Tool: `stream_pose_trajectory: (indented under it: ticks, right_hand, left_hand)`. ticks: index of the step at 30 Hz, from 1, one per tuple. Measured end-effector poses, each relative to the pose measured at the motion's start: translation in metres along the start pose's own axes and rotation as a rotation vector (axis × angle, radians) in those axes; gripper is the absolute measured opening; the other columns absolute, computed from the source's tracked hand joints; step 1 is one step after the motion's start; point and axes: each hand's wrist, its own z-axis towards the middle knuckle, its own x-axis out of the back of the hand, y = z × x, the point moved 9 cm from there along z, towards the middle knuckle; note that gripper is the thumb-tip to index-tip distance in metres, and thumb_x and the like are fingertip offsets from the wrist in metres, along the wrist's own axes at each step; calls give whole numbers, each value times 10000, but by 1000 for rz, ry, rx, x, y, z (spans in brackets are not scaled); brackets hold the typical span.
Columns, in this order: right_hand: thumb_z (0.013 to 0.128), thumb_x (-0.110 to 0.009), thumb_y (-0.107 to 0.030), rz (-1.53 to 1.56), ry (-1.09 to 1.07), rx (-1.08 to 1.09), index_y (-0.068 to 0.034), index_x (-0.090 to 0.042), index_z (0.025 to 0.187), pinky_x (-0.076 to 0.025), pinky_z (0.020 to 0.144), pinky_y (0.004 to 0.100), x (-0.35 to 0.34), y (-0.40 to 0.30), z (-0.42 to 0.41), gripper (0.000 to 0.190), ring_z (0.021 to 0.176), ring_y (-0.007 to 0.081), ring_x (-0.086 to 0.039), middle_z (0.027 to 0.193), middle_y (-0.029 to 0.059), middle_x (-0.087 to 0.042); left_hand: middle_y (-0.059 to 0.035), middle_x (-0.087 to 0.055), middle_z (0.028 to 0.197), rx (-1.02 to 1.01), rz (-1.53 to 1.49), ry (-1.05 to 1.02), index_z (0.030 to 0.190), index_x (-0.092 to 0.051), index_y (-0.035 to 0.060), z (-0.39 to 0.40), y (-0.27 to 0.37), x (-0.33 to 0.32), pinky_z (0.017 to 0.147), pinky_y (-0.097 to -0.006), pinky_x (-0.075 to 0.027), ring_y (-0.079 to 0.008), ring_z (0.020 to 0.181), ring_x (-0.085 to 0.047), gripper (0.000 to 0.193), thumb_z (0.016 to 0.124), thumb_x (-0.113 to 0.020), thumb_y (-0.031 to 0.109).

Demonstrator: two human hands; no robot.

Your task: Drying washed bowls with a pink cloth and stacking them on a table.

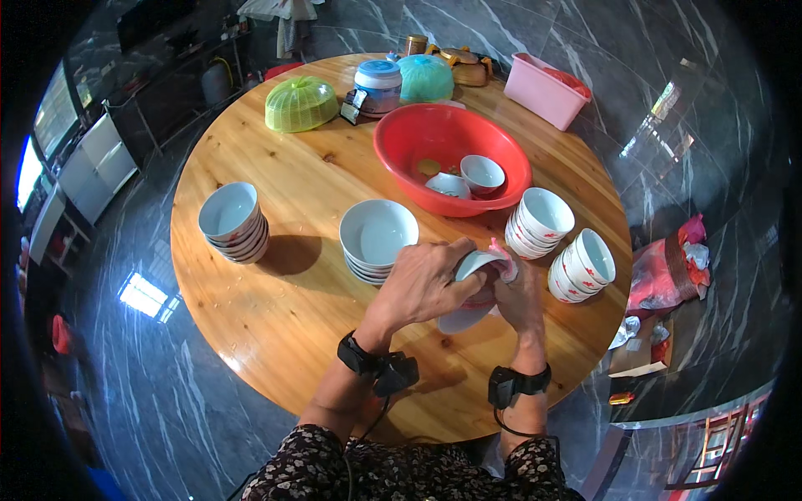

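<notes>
Over the near part of the round table, my left hand (426, 282) grips a small white bowl (471, 264) that is tilted on its side. My right hand (519, 294) pinches a pink and white cloth (504, 258) over the bowl's rim. Just below the hands shows a white curved surface (463, 320); whether it belongs to the same bowl or another cannot be made out. Left of my hands stands a stack of wider white bowls (378, 235). Two stacks of flower-patterned bowls, a nearer one (586, 266) and a farther one (542, 219), stand to the right.
A red plastic basin (401, 160) holds two bowls. Another bowl stack (232, 219) stands at the left of the wooden table (282, 325). Along the back are a green mesh food cover (301, 103), a blue-lidded tub (378, 87), a teal cover (426, 78) and a pink bin (542, 94).
</notes>
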Motion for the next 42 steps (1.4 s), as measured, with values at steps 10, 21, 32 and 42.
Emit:
stream_pose_trajectory:
  ticks: [10,21,32,42]
  right_hand:
    - [885,-553,-184,910,332,-42,-38,-506,1160,-478,789,289,5,17,-15,315,927,179,-572,1071,74,-568]
    - [832,-633,-116,1359,119,-558,-25,-436,1220,-484,814,307,-62,18,-26,444,995,161,-540,1132,61,-529]
    - [757,-621,-67,569,166,-246,30,-579,1029,-478,746,289,-4,33,-5,292,837,153,-594,914,65,-625]
    - [746,-550,-36,84,383,102,20,-569,1057,-465,706,320,26,4,-7,317,792,203,-595,896,113,-635]
  left_hand:
    - [-237,-442,1213,-365,-281,349,1286,-335,-31,-4,39,10,900,-424,-408,-382,1106,-459,826,673,-726,361]
    - [-206,-513,1019,-292,-213,523,1236,-447,0,-7,25,26,817,-387,-415,-334,908,-526,527,761,-529,210]
    - [-219,-541,982,-208,-161,272,1194,-490,8,1,22,17,760,-401,-445,-370,887,-555,497,843,-526,359]
    - [-217,-581,926,-88,-202,130,1156,-520,4,6,8,-4,791,-394,-440,-374,897,-564,498,862,-493,404]
